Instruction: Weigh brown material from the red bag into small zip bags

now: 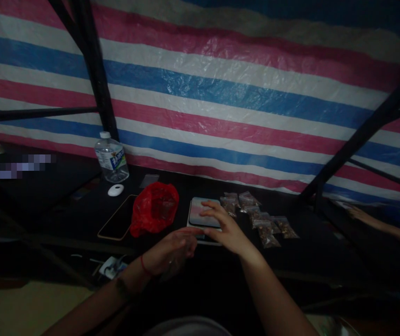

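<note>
Clearly the right hand (pixel 223 228) lies flat, fingers spread wide, on the small flat digital scale with a pale shiny top (pixel 204 212) near the front edge of the dark counter (pixel 312 254) — likely steadying it. Just beside it, the left hand (pixel 172 252) is loosely cupped; what it holds, I cannot tell. A crumpled red plastic bag (pixel 154 208) sits left of the scale, small clear packets of brown bits (pixel 261 219) right — both within reach.

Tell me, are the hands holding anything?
The right hand rests flat on the scale, gripping nothing. The left hand seems to pinch something small and clear, too dim to identify.
</note>
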The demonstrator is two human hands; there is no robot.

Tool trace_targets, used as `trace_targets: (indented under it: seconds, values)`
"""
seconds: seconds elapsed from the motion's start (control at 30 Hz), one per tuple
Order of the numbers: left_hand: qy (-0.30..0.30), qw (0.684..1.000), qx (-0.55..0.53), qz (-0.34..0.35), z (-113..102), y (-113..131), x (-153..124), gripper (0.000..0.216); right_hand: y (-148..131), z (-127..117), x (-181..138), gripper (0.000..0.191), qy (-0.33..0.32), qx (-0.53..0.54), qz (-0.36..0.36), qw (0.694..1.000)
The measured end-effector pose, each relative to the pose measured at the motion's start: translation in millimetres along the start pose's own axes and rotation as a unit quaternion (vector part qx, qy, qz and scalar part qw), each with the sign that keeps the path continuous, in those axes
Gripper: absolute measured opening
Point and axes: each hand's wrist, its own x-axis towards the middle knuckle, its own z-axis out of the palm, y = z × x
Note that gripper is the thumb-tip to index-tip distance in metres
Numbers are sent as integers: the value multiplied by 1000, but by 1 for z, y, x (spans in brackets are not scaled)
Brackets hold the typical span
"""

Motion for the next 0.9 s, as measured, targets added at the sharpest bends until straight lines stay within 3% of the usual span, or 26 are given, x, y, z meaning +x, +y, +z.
trace_targets:
  seconds: [0.1,0.17,0.27,0.33,0.43,0.53,0.6,0.67,0.9]
  values:
    - [-15,998,-43,-48,10,-6,12,45,-21,0,-9,14,-81,45,0,996]
    - [-36,996,-53,-69,15,-7,19,46,-22,-4,-12,3,-52,58,17,997]
    - [-39,998,-11,-57,17,-7,28,48,-13,-15,-15,4,86,73,27,993]
    - [-12,997,63,-35,16,-7,30,47,-7,-20,-18,4,132,81,26,988]
    - [9,984,174,-23,11,-9,28,39,-1,-16,-22,8,135,127,62,981]
    - [26,976,216,-9,6,-13,25,35,4,-5,-23,29,121,223,153,955]
    - [48,972,230,3,2,-14,25,35,8,1,-22,27,90,250,190,945]
    - [64,968,242,6,-2,-15,27,35,11,4,-20,19,77,236,197,948]
    - [54,955,287,59,-10,-7,30,34,13,6,-16,22,105,150,177,967]
